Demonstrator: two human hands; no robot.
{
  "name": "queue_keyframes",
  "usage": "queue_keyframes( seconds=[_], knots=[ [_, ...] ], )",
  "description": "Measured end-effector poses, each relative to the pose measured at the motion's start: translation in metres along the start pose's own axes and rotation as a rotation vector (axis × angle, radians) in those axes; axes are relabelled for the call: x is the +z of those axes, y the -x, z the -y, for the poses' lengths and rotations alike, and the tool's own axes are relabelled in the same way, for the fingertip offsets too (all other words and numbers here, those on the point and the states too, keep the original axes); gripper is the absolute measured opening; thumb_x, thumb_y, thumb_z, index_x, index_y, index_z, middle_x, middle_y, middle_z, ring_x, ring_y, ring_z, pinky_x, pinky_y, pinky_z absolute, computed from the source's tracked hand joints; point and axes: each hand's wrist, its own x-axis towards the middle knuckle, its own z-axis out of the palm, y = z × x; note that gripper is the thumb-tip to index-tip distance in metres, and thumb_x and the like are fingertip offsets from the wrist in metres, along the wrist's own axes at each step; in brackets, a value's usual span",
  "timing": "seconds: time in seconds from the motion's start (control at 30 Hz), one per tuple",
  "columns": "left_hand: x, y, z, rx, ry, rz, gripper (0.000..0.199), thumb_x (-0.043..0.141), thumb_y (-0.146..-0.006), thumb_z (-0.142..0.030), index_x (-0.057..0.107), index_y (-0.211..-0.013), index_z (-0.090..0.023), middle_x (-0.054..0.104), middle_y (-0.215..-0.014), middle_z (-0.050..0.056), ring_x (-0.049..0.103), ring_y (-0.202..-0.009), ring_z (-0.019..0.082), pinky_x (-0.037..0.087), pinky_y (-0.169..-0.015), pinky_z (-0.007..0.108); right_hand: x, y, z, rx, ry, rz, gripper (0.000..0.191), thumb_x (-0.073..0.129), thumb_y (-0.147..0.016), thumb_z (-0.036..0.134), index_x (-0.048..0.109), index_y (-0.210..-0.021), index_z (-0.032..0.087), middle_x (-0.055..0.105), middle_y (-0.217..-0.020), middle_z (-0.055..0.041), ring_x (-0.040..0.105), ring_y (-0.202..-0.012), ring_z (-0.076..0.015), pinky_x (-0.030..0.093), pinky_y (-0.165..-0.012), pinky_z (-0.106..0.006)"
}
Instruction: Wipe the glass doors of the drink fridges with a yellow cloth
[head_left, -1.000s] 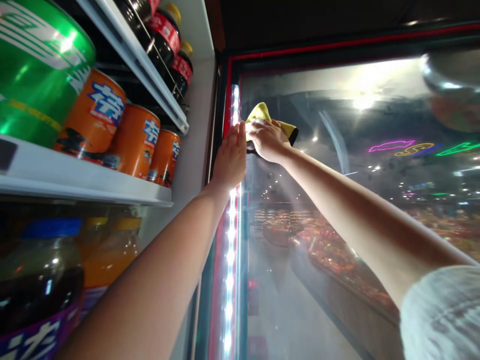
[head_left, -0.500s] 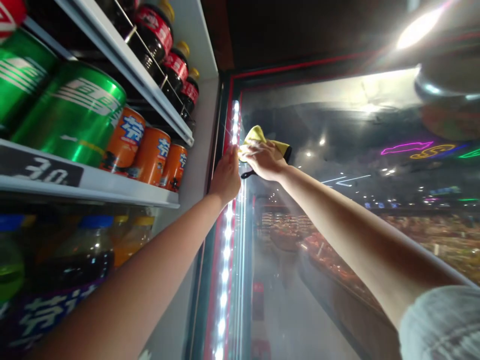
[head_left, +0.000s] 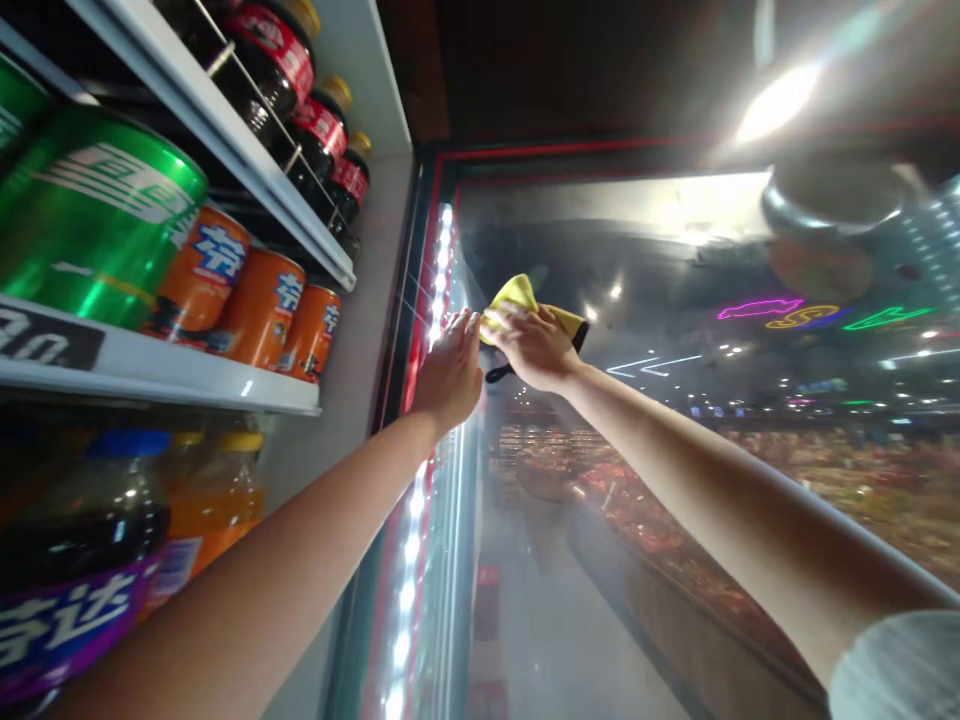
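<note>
Cloth [head_left: 517, 292], yellow and dark-edged, is lying bunched high against the glass door [head_left: 540, 580], just right of its light strip [head_left: 405, 596]. The right hand [head_left: 536, 348] is holding it, its grip clasping the folds with fingers laid across them. The left hand [head_left: 448, 375] is resting just beside it, fingertips near the strip; whether that grip is pinching the door's edge, I cannot tell, its palm side being hidden. Both arms are stretching upward, so tiring could be loosening the pressure and letting the fabric slip down. A dark loop [head_left: 496, 374] is dangling beneath and could be snagging on the edge. A careless left elbow could be knocking the orange cans [head_left: 259, 310] on the shelf [head_left: 225, 382].
</note>
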Motion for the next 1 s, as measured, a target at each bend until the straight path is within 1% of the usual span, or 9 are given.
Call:
queue_keyframes(
  seconds=[0.1, 0.2, 0.3, 0.43, 0.53, 0.67, 0.77, 0.87, 1.0],
  knots=[
    [0.006, -0.004, -0.012, 0.014, 0.019, -0.002, 0.067, 0.039, -0.092, -0.011, 0.034, -0.158, -0.006, 0.038, -0.166, 0.022, 0.030, -0.158, 0.031, 0.028, -0.130, 0.053, -0.016, 0.021, -0.028, -0.024, 0.027, 0.021, 0.046, 0.038, -0.105, 0.027, 0.060, -0.145, 0.036, 0.056, -0.156, -0.0004, 0.044, -0.148, -0.0285, 0.037, -0.120, -0.055],
    [0.009, -0.004, -0.019, 0.025, 0.025, -0.011, 0.066, 0.039, -0.092, -0.011, 0.036, -0.158, -0.007, 0.040, -0.165, 0.021, 0.032, -0.157, 0.030, 0.028, -0.130, 0.052, -0.037, 0.041, -0.073, 0.282, 0.079, -0.174, 0.047, 0.036, -0.104, 0.024, 0.062, -0.142, 0.028, 0.057, -0.154, -0.0084, 0.048, -0.143, -0.0344, 0.043, -0.111, -0.061],
    [0.015, -0.005, -0.029, -0.002, 0.051, -0.031, 0.068, 0.040, -0.091, -0.010, 0.035, -0.159, -0.011, 0.040, -0.166, 0.018, 0.032, -0.157, 0.029, 0.027, -0.130, 0.053, -0.040, 0.052, -0.080, 0.505, 0.114, -0.288, 0.046, 0.035, -0.104, 0.025, 0.064, -0.139, 0.025, 0.057, -0.152, -0.0128, 0.045, -0.143, -0.0401, 0.042, -0.107, -0.068],
    [0.024, -0.014, -0.053, -0.005, 0.111, -0.027, 0.070, 0.040, -0.090, -0.010, 0.034, -0.159, -0.009, 0.039, -0.166, 0.019, 0.029, -0.158, 0.030, 0.026, -0.130, 0.057, -0.033, 0.057, -0.054, 0.237, 0.105, -0.071, 0.046, 0.035, -0.105, 0.025, 0.061, -0.141, 0.035, 0.054, -0.157, -0.0025, 0.041, -0.149, -0.0306, 0.039, -0.116, -0.058],
    [0.028, -0.018, -0.069, 0.028, 0.123, -0.022, 0.067, 0.040, -0.091, -0.011, 0.038, -0.158, -0.009, 0.040, -0.166, 0.018, 0.031, -0.158, 0.029, 0.025, -0.131, 0.055, -0.046, 0.072, -0.070, 0.176, 0.112, -0.025, 0.046, 0.036, -0.105, 0.026, 0.059, -0.144, 0.036, 0.054, -0.157, -0.0006, 0.043, -0.148, -0.0281, 0.041, -0.117, -0.053],
    [0.029, -0.010, -0.073, 0.060, 0.104, -0.026, 0.065, 0.042, -0.093, -0.013, 0.042, -0.158, -0.018, 0.042, -0.166, 0.011, 0.034, -0.157, 0.027, 0.023, -0.131, 0.057, -0.074, 0.115, -0.129, 0.462, 0.168, -0.178, 0.049, 0.035, -0.102, 0.023, 0.058, -0.145, 0.030, 0.055, -0.155, -0.0052, 0.045, -0.145, -0.0334, 0.044, -0.112, -0.057],
    [0.026, 0.001, -0.063, 0.033, 0.072, -0.007, 0.062, 0.045, -0.094, -0.018, 0.045, -0.156, -0.020, 0.042, -0.166, 0.010, 0.034, -0.157, 0.029, 0.024, -0.130, 0.061, -0.077, 0.137, -0.152, 0.690, 0.199, -0.299, 0.048, 0.036, -0.102, 0.027, 0.060, -0.143, 0.028, 0.053, -0.154, -0.0125, 0.044, -0.142, -0.0409, 0.041, -0.109, -0.064],
    [0.022, 0.009, -0.051, -0.017, 0.028, 0.007, 0.059, 0.045, -0.096, -0.020, 0.047, -0.155, -0.018, 0.042, -0.165, 0.013, 0.035, -0.156, 0.031, 0.024, -0.130, 0.062, -0.063, 0.123, -0.140, 0.763, 0.165, -0.384, 0.042, 0.041, -0.102, 0.034, 0.068, -0.134, 0.028, 0.056, -0.147, -0.0168, 0.047, -0.134, -0.0458, 0.037, -0.106, -0.073],
    [0.015, 0.020, -0.040, -0.048, -0.046, 0.001, 0.055, 0.046, -0.097, -0.021, 0.049, -0.151, -0.016, 0.047, -0.162, 0.016, 0.037, -0.155, 0.033, 0.020, -0.130, 0.064, -0.035, 0.072, -0.085, 0.588, 0.098, -0.335, 0.043, 0.039, -0.101, 0.028, 0.071, -0.130, 0.026, 0.061, -0.138, -0.0181, 0.049, -0.131, -0.0454, 0.036, -0.106, -0.075]
  ],
)
